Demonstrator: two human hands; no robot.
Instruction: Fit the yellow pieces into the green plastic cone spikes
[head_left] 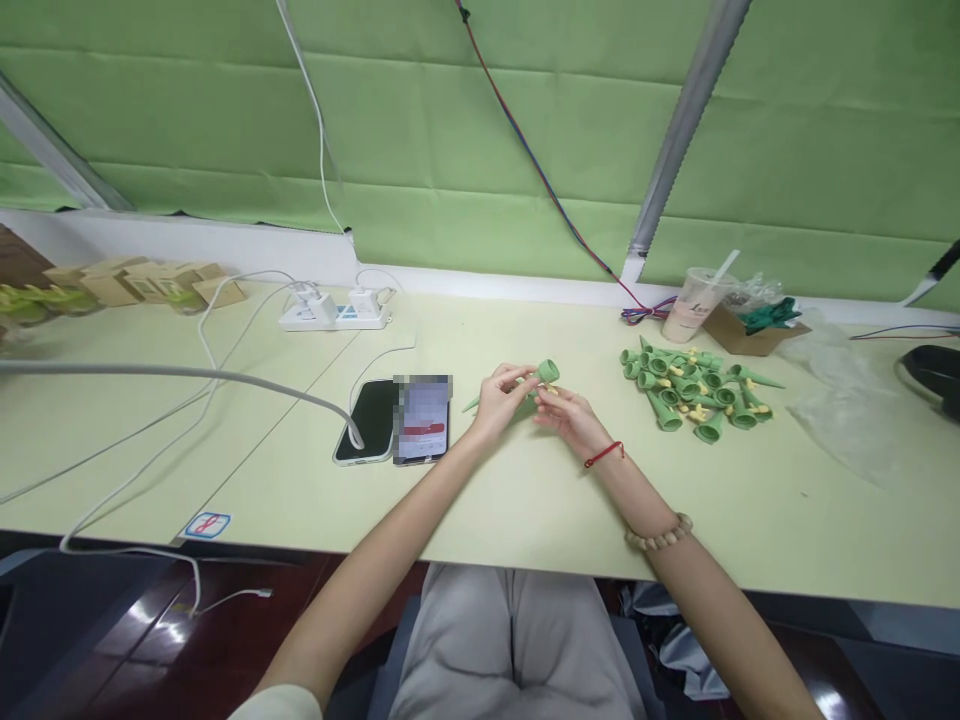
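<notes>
Green and hollow, the cone point(549, 371) is held just above the bench point(517, 520), in front of the person, its wide mouth facing up, probably so that the rim stays in reach of both hands. The left hand point(498, 398) has its grip closed on the cone near that mouth, seemingly to steady it. Fingertips of the right hand point(573, 415) appear to pinch a small yellow piece point(551, 389) against its side; the fingers hide the exact contact. Beyond the left hand a green tip point(471, 404) pokes out, though whether it belongs to this cone I cannot tell. Similar cones lie in a loose pile point(667, 413) to the right, likely kept there for easy reach. Two phones point(422, 425) lie side by side to the left, apart from the pile.
</notes>
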